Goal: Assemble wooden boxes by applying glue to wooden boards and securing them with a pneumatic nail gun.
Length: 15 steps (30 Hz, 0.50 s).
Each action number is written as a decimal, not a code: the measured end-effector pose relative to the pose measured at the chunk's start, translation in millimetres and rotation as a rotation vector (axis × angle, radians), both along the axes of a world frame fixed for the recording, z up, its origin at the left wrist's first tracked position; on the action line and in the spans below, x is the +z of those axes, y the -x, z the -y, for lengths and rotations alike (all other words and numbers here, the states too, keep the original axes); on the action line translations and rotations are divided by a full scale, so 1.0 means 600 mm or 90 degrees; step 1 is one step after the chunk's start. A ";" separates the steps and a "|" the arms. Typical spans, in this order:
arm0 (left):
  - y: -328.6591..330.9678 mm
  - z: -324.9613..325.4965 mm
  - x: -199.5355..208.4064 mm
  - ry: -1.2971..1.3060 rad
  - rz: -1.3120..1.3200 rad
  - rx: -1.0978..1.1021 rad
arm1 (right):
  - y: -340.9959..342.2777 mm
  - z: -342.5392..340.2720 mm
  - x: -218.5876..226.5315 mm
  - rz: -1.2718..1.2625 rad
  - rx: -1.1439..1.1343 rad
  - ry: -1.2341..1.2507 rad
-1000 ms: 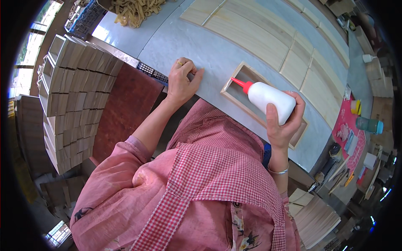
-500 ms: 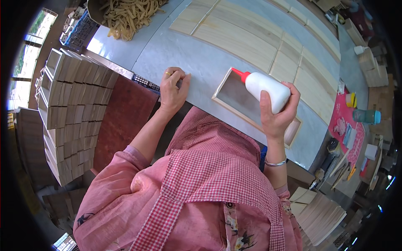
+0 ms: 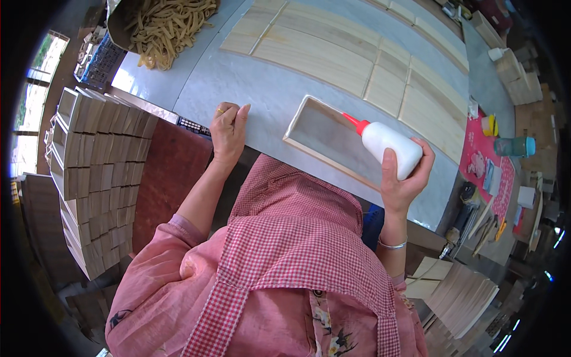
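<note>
My right hand [image 3: 407, 178] grips a white squeeze bottle [image 3: 389, 146] with a red pointed nozzle, tilted so the nozzle points left and away from me. The tip is at the far long side of a shallow rectangular wooden frame [image 3: 330, 162] that lies on the table by its near edge. A whitish line, like glue, shows along the frame's left short side. Bottle and hand hide the frame's right part. To the left of the frame, my left hand [image 3: 228, 135] is closed in a loose fist at the table edge, thumb up, with nothing visible in it.
Flat pale wooden panels [image 3: 315, 59] lie in rows beyond the frame. A container of tan rubber bands [image 3: 169, 30] stands at the far left. Stacked wooden boxes [image 3: 104, 152] rise on my left. A teal bottle [image 3: 513, 147] and yellow tape roll [image 3: 489, 125] are at the right.
The nozzle has moved from the frame's far left corner rightward along its far side. My left hand's thumb now points up. The whole view has shifted slightly.
</note>
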<state>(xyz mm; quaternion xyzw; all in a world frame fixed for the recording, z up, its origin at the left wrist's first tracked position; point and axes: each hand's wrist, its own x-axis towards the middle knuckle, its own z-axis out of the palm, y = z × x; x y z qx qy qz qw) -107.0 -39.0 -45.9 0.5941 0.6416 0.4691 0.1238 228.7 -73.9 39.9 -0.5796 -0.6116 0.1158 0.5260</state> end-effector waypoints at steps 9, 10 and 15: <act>-0.010 0.000 0.020 0.019 0.000 0.022 | -0.056 0.048 0.005 -0.009 -0.089 0.020; -0.010 -0.001 0.020 0.016 -0.006 0.026 | -0.062 0.053 0.005 -0.013 -0.100 0.022; -0.006 -0.005 0.011 -0.021 0.015 0.034 | -0.088 0.077 0.009 -0.006 -0.134 0.021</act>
